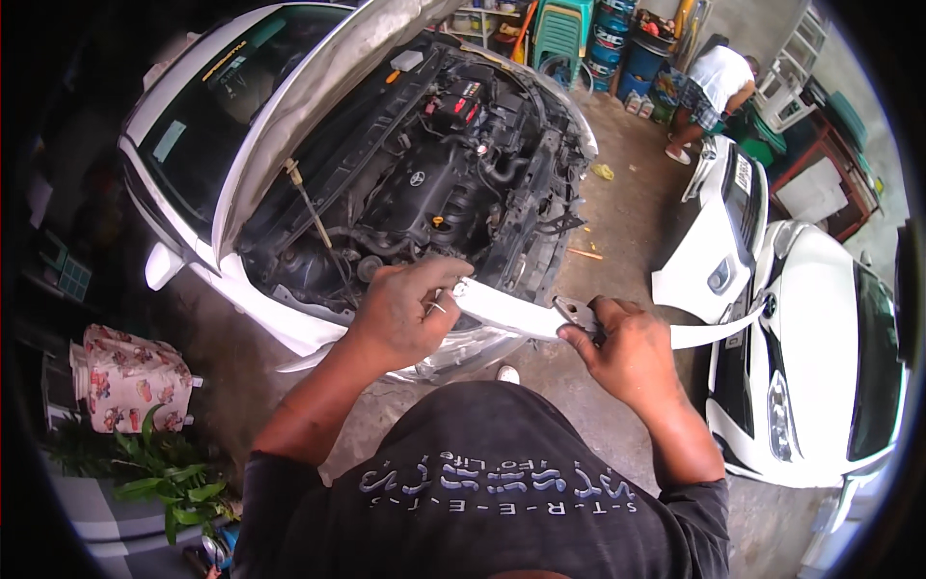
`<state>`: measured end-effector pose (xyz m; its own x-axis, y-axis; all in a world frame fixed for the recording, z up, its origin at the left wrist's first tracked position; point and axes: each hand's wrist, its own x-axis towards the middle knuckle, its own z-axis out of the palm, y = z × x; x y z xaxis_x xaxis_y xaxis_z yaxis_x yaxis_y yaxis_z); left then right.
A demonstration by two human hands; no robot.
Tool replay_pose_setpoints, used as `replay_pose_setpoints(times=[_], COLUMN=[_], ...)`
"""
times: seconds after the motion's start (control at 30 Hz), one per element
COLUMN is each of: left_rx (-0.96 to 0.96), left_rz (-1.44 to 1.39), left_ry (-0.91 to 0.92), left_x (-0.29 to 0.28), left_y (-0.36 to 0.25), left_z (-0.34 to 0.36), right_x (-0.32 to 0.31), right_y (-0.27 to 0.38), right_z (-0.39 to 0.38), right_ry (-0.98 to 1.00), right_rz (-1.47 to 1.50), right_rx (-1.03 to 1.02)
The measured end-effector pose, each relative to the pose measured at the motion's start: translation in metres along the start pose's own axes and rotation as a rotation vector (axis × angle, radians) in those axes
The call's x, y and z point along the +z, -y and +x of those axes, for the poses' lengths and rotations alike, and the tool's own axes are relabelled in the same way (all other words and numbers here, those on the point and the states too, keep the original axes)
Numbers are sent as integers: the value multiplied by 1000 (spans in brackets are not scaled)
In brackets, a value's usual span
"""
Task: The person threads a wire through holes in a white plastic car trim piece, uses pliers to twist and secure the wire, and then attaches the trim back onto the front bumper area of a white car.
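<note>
Held across in front of my chest is a long, narrow, curved white trim strip (506,314). My left hand (410,309) is closed on its left end, where a small whitish fitting shows at the fingertips. Further along, my right hand (627,352) grips the strip together with a flat grey metal piece (576,312) that has a hole in it; its kind I cannot make out. Past this hand the strip runs on to the right. Just beyond my hands lies the engine bay (415,193) of a white car under its raised hood (280,125).
A prop rod (313,212) stands in the engine bay. The car's front is stripped; a clear headlight (463,355) sits below the strip. Two white bumpers or cars stand right, one a detached bumper (709,246). A person (716,87) bends over at the back, near green stools (562,39).
</note>
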<state>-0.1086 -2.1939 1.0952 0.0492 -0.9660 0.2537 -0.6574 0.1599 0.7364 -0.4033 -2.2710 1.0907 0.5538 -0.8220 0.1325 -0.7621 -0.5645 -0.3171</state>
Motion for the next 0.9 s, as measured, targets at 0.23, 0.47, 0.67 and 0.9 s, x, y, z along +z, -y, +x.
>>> replay_pose_setpoints(times=[0.23,0.47,0.67,0.9], left_rx=[57,-93,175,246], left_rz=[-165,-423,-254,-199], left_ry=[62,345,369,436], left_x=[-8,-39,-29,3], left_y=[-1,7,-13,-53], left_z=[-23,-47,-63,-56], right_x=[-24,-44,-61,-88], right_y=[43,60,54,30], right_z=[-54,-106,-126,-144], right_ry=[-13,20,176,219], right_rz=[-106,-116,-120,-127], right_rx=[84,211,202,177])
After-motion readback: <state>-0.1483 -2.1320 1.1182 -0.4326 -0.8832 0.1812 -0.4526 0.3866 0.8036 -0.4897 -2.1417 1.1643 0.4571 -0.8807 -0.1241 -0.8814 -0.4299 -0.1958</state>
